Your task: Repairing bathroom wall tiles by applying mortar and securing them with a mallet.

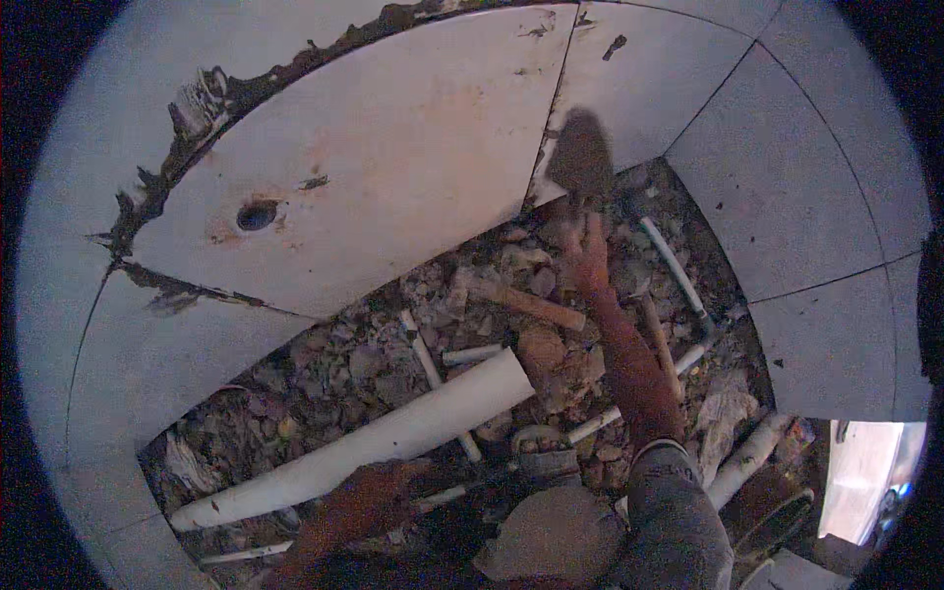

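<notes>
My right hand (586, 246) reaches forward over the rubble and is closed around a trowel (580, 155). The trowel's blade, slightly blurred, is over the pale tile wall (393, 157) near a vertical joint. Low on the left, my left hand (379, 492) is beside a thick white pipe (364, 447). Its fingers are dark and run into shadow, so I cannot make out whether they grip anything. A thin white pipe (442, 499) shows just past those fingers.
Broken stones (369, 364) fill the pit between tiled surfaces. A wooden handle (541, 307) lies on them; a white pipe (674, 261) stands near the right edge. A round drain hole (258, 215) pierces the tile at left. A bucket-like container (777, 521) is at lower right.
</notes>
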A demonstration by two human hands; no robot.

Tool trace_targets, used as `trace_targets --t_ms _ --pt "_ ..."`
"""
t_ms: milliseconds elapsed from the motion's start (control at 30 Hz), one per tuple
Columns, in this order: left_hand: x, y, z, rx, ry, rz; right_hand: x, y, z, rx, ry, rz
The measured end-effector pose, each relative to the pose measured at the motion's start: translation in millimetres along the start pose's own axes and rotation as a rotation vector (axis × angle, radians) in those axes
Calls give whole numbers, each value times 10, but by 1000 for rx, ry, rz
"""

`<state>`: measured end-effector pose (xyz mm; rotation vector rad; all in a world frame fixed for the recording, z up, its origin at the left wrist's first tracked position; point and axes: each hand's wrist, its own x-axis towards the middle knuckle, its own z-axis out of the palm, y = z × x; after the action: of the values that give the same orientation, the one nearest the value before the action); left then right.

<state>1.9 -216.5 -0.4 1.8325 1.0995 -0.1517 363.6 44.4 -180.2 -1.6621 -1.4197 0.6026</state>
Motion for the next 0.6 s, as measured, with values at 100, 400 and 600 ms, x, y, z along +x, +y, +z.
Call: trace_targets --t_ms 100,400,600 --pt "84 -28 38 22 -34 32 83 685 -61 -199 39 -178" --pt "101 -16 33 78 40 139 120 823 48 -512 32 -277" --pt "202 401 -216 57 -128 -258 -33 370 249 501 -65 299"
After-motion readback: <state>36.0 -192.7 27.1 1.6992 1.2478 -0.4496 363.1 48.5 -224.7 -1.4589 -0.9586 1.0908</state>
